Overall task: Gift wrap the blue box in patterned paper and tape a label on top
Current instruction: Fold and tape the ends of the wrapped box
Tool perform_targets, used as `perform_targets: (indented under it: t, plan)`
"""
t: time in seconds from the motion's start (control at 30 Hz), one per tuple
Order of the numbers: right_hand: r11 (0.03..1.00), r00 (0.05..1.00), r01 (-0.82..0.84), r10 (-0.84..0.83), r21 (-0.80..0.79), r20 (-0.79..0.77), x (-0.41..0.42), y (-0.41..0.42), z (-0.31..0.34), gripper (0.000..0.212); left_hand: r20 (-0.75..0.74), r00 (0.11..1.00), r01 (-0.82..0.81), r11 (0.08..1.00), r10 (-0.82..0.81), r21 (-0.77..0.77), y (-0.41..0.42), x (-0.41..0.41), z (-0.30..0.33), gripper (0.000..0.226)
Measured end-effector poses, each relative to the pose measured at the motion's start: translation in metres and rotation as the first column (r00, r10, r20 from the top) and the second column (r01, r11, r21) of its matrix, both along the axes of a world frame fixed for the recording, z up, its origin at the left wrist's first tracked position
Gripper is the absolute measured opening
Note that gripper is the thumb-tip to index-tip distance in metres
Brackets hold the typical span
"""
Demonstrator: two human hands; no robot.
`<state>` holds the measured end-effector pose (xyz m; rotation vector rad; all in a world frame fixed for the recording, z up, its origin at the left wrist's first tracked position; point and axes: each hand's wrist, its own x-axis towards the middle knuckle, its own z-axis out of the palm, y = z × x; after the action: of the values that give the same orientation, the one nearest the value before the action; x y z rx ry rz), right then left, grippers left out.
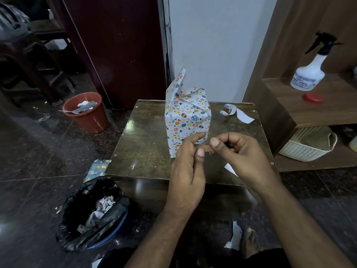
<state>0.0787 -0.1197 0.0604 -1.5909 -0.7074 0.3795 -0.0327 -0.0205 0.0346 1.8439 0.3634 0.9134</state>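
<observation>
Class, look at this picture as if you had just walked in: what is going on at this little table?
A person is gift wrapping. The box in patterned paper stands upright on the small dark table, its top flaps still sticking up, unfolded. Both hands are held together just in front of it: the right hand curls round something small and orange, and the left hand meets it at the fingertips. A white paper strip lies behind on the table.
</observation>
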Motion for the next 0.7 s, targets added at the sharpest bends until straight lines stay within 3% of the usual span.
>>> perform_targets:
  t: [0.1, 0.23, 0.3, 0.4, 0.53, 0.6, 0.7]
  plan:
    - [0.993, 0.993, 0.103, -0.106, 0.055, 0.054, -0.006, 0.010, 0.004, 0.014, 0.022, 1.000, -0.019, 1.000, 0.020, -0.020, 0.003, -0.003, 0.003, 0.029]
    - [0.931, 0.973, 0.224, -0.197, 0.288, -0.120, -0.012, 0.022, 0.012, 0.019, 0.091, 0.986, -0.140, 0.990, 0.138, 0.016, 0.009, -0.011, 0.012, 0.024]
    - [0.934, 0.982, 0.179, -0.150, 0.309, -0.117, -0.012, 0.025, 0.008, 0.029, 0.157, 0.964, -0.230, 0.971, 0.217, 0.068, 0.014, -0.013, 0.015, 0.028]
    - [0.957, 0.995, 0.079, -0.060, 0.280, -0.073, -0.010, 0.029, -0.001, 0.059, 0.168, 0.936, -0.326, 0.942, 0.310, 0.078, 0.022, -0.009, 0.014, 0.054]
    - [0.949, 0.999, -0.045, 0.043, 0.311, 0.015, -0.012, 0.033, -0.003, 0.074, 0.058, 0.981, -0.184, 0.983, 0.183, 0.011, 0.033, -0.001, 0.008, 0.083]
    - [0.943, 0.996, -0.088, 0.086, 0.323, 0.019, -0.015, 0.034, -0.003, 0.078, 0.065, 0.993, -0.101, 0.995, 0.100, 0.015, 0.033, 0.000, 0.007, 0.081]
    - [0.950, 0.998, -0.049, 0.033, 0.307, 0.056, -0.016, 0.031, -0.001, 0.080, 0.071, 0.992, -0.107, 0.991, 0.101, 0.078, 0.028, -0.002, 0.010, 0.070]
